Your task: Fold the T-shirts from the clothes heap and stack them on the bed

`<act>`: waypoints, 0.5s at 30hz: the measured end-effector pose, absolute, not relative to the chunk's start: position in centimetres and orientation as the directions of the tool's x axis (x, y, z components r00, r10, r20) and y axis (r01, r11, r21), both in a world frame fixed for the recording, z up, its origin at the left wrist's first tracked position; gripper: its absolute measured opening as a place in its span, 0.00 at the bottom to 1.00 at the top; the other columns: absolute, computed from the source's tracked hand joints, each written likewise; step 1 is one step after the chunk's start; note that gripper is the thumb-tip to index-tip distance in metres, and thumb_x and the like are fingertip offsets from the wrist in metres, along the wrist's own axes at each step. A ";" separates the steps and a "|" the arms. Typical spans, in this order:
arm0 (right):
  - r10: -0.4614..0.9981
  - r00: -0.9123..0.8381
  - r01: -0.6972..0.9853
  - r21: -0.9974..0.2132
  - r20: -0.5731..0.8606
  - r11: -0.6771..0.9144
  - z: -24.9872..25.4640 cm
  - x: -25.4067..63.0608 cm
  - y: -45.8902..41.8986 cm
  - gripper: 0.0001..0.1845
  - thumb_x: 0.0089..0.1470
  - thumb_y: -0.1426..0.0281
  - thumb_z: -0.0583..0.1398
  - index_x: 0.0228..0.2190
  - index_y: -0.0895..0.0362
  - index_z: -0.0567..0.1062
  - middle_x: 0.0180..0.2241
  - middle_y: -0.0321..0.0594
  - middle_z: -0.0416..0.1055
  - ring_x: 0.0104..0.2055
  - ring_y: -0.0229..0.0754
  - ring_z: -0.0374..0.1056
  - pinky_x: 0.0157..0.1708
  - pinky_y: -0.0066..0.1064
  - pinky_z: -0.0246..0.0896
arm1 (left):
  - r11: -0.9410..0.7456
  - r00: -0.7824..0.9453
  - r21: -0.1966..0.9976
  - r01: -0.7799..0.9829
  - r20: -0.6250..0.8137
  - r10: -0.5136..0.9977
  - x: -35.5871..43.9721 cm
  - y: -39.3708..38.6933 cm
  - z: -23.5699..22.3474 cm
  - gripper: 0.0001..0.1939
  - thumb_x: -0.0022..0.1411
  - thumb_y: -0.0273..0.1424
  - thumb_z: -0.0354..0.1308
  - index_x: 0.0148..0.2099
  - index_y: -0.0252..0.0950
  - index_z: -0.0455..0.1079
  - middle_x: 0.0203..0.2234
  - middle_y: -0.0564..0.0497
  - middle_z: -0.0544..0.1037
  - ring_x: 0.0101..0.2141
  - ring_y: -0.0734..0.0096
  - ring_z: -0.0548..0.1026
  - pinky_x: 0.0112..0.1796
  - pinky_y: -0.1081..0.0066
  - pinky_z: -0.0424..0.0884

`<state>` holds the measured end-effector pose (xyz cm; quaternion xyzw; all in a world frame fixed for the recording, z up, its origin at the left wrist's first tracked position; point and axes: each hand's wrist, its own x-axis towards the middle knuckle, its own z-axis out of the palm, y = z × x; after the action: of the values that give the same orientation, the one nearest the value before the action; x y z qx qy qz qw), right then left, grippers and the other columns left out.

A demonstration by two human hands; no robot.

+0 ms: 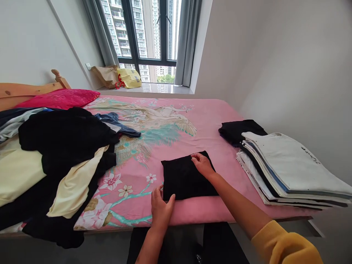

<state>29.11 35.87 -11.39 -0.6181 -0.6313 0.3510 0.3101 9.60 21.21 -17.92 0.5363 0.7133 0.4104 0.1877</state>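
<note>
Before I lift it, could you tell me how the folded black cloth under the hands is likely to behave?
The folded black cloth looks soft, so it would probably sag or unfold if gripped by one corner. Lying flat and low on the pink bedding, it seems more apt to slide or wrinkle than tip when pushed.

Bedspread (209,121), one. Beyond it: bags (131,77), two; curtains (187,44), two. Its left: cushion (62,99), one; clothes heap (63,135), one. Its right: folded stack (291,165), one.
</note>
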 end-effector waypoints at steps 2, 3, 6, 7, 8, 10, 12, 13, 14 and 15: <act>0.999 0.003 0.529 -0.848 -0.033 -0.030 -12.2 31.0 33.6 0.16 0.55 0.67 0.49 0.41 0.61 0.69 0.38 0.45 0.71 0.40 0.42 0.67 0.38 0.30 0.63 | -0.040 -0.199 0.609 0.792 0.319 0.927 9.5 20.8 -17.6 0.34 0.51 0.36 0.58 0.59 0.35 0.56 0.58 0.39 0.62 0.58 0.52 0.59 0.55 0.50 0.58; 0.999 0.011 0.512 -0.858 -0.038 -0.038 -12.7 31.5 32.4 0.16 0.55 0.67 0.49 0.41 0.61 0.69 0.37 0.45 0.72 0.38 0.42 0.68 0.34 0.29 0.64 | -0.097 -0.100 0.516 0.851 0.340 0.935 9.5 20.7 -17.5 0.36 0.50 0.35 0.59 0.61 0.36 0.54 0.60 0.39 0.58 0.60 0.51 0.55 0.57 0.48 0.53; 0.992 -0.048 0.419 -0.904 -0.113 -0.083 -13.8 30.7 29.2 0.16 0.54 0.64 0.50 0.39 0.59 0.71 0.33 0.42 0.71 0.33 0.40 0.69 0.22 0.25 0.62 | -0.202 0.107 0.332 0.921 0.284 0.953 9.9 21.1 -17.3 0.36 0.50 0.31 0.57 0.62 0.35 0.54 0.62 0.40 0.55 0.62 0.51 0.52 0.59 0.44 0.45; 0.984 -0.088 0.374 -0.921 -0.152 -0.109 -14.2 30.0 28.4 0.15 0.53 0.64 0.52 0.38 0.59 0.72 0.32 0.41 0.71 0.32 0.39 0.68 0.19 0.24 0.61 | -0.207 0.128 0.301 0.931 0.263 0.956 10.0 21.3 -17.3 0.35 0.51 0.30 0.56 0.62 0.34 0.56 0.61 0.40 0.57 0.61 0.51 0.53 0.59 0.44 0.44; 0.973 -0.128 0.331 -0.933 -0.192 -0.141 -14.5 29.2 27.8 0.15 0.52 0.64 0.53 0.38 0.59 0.72 0.32 0.41 0.71 0.31 0.39 0.68 0.17 0.23 0.60 | -0.202 0.132 0.283 0.938 0.247 0.960 10.1 21.5 -17.3 0.33 0.51 0.28 0.55 0.61 0.34 0.57 0.61 0.39 0.58 0.61 0.52 0.54 0.59 0.44 0.44; 0.946 -0.182 0.276 -0.938 -0.268 -0.212 -15.0 27.6 27.1 0.14 0.50 0.66 0.55 0.38 0.59 0.72 0.32 0.41 0.71 0.30 0.39 0.68 0.15 0.22 0.59 | -0.184 0.118 0.285 0.941 0.231 0.966 10.1 21.9 -17.5 0.29 0.53 0.25 0.52 0.59 0.35 0.61 0.60 0.40 0.60 0.60 0.54 0.55 0.59 0.45 0.47; 0.924 -0.191 0.257 -0.925 -0.331 -0.278 -15.2 26.3 26.9 0.15 0.49 0.67 0.57 0.40 0.59 0.72 0.33 0.41 0.71 0.29 0.37 0.68 0.15 0.21 0.59 | -0.173 0.095 0.347 0.922 0.229 0.969 9.9 22.1 -17.8 0.25 0.55 0.25 0.50 0.57 0.38 0.64 0.60 0.43 0.61 0.60 0.56 0.56 0.58 0.47 0.52; 0.914 -0.191 0.248 -0.918 -0.359 -0.309 -15.2 25.8 27.0 0.16 0.50 0.66 0.57 0.40 0.60 0.71 0.33 0.41 0.71 0.28 0.37 0.68 0.14 0.21 0.59 | -0.169 0.080 0.398 0.902 0.231 0.970 9.6 22.1 -18.0 0.23 0.58 0.26 0.49 0.56 0.39 0.65 0.59 0.44 0.61 0.60 0.57 0.57 0.57 0.48 0.54; 0.905 -0.192 0.236 -0.913 -0.380 -0.333 -15.2 25.3 27.0 0.16 0.50 0.66 0.56 0.41 0.60 0.71 0.34 0.42 0.71 0.27 0.36 0.68 0.14 0.21 0.60 | -0.166 0.062 0.455 0.875 0.234 0.970 9.4 22.1 -18.2 0.21 0.60 0.28 0.48 0.55 0.40 0.66 0.59 0.46 0.62 0.60 0.58 0.57 0.57 0.49 0.56; 0.898 -0.198 0.226 -0.910 -0.392 -0.348 -15.1 24.9 27.1 0.17 0.51 0.65 0.56 0.42 0.60 0.71 0.34 0.43 0.71 0.26 0.36 0.68 0.14 0.21 0.60 | -0.160 0.039 0.515 0.842 0.238 0.971 9.2 22.1 -18.3 0.20 0.62 0.29 0.46 0.55 0.41 0.66 0.58 0.47 0.64 0.60 0.60 0.58 0.57 0.51 0.57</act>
<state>24.90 27.07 -15.09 -0.5664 -0.4960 0.5942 0.2830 9.21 22.10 -18.33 0.7112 0.6372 0.2727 0.1177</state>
